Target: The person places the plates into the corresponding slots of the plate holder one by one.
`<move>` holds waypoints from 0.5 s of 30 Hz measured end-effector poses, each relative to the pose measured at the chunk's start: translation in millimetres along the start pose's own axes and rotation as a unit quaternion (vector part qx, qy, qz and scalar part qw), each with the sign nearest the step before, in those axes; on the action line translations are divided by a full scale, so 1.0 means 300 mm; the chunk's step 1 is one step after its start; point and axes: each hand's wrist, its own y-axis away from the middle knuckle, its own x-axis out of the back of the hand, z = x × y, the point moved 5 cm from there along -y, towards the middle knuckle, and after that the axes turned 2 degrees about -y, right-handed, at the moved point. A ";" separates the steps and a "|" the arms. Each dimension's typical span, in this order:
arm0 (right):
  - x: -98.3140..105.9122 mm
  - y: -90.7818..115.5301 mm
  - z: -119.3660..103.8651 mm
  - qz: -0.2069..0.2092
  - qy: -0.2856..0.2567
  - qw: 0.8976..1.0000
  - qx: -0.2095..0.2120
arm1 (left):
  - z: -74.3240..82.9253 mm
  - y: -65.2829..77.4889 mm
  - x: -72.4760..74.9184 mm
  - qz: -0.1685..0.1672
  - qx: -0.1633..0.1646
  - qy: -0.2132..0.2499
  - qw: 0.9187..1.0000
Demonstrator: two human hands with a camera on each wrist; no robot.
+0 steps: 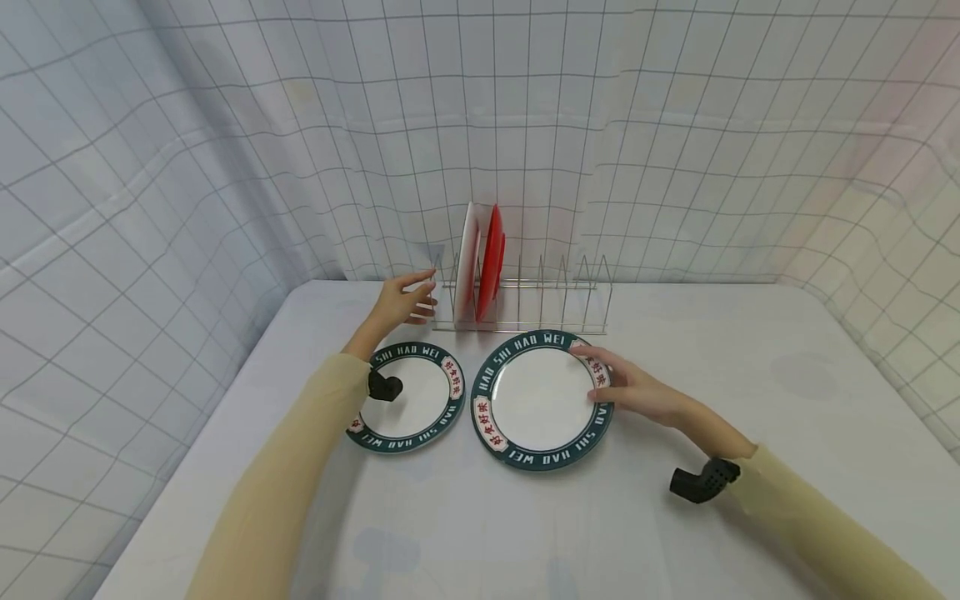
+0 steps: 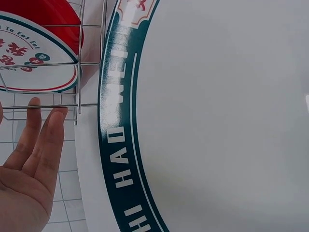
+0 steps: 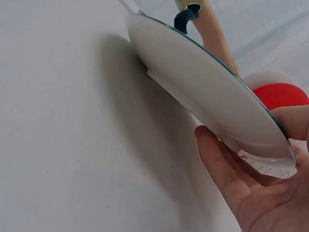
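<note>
My right hand (image 1: pixel 637 392) holds a white plate (image 1: pixel 542 398) with a dark green lettered rim by its right edge. The right wrist view shows that plate (image 3: pixel 207 87) tilted, the thumb over its rim and the other fingers (image 3: pixel 212 150) under its base. My left hand (image 1: pixel 401 304) is at the left end of a wire dish rack (image 1: pixel 555 284), its fingertips right at the wires and its fingers nearly straight in the left wrist view. Below the left forearm, a second green-rimmed plate (image 1: pixel 412 398) lies face up on the table.
Upright in the rack's left part stand a white plate (image 1: pixel 467 267) and red dishes (image 1: pixel 492 262). The rack's slots continue to the right. White grid-patterned curtains (image 1: pixel 540 125) hang behind and beside the white table (image 1: pixel 480 533).
</note>
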 end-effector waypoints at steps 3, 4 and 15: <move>0.000 0.008 -0.013 0.010 -0.007 1.000 0.011 | -0.001 -0.001 0.001 0.001 0.004 0.012 1.000; 0.001 0.009 -0.014 0.014 -0.012 1.000 0.009 | -0.001 -0.002 0.001 0.000 0.004 0.011 1.000; 0.012 0.010 -0.032 0.072 -0.102 0.992 -0.004 | -0.005 -0.005 0.001 0.004 0.005 0.004 1.000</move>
